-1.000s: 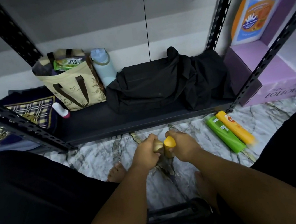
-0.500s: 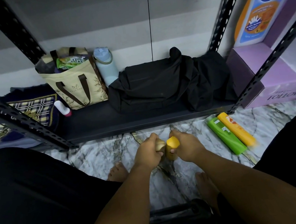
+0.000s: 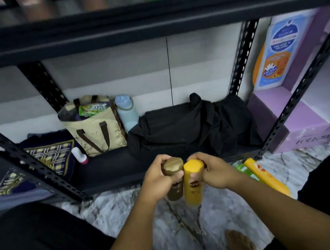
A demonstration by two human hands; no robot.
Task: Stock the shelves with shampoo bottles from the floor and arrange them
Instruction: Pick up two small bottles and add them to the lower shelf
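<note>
My left hand (image 3: 158, 178) grips a brown shampoo bottle (image 3: 174, 183) and my right hand (image 3: 214, 171) grips a yellow shampoo bottle (image 3: 194, 186). Both bottles are upright, side by side and touching, held above the marble floor in front of the bottom shelf. A green bottle (image 3: 244, 172) and an orange bottle (image 3: 265, 176) lie on the floor to the right, partly hidden by my right forearm. The upper shelf (image 3: 146, 22) runs across the top, with blurred bottles standing on it.
On the bottom shelf (image 3: 107, 170) stand a beige tote bag (image 3: 97, 129), a pale blue flask (image 3: 127, 113), a black garment (image 3: 191, 125), a folded patterned cloth (image 3: 48, 157) and a small white bottle (image 3: 79, 156). Purple boxes (image 3: 297, 120) sit right. Black uprights frame the bay.
Both hands have lifted the two bottles off the floor, showing more of their bodies. My view has tilted upward, bringing the upper shelf into sight.
</note>
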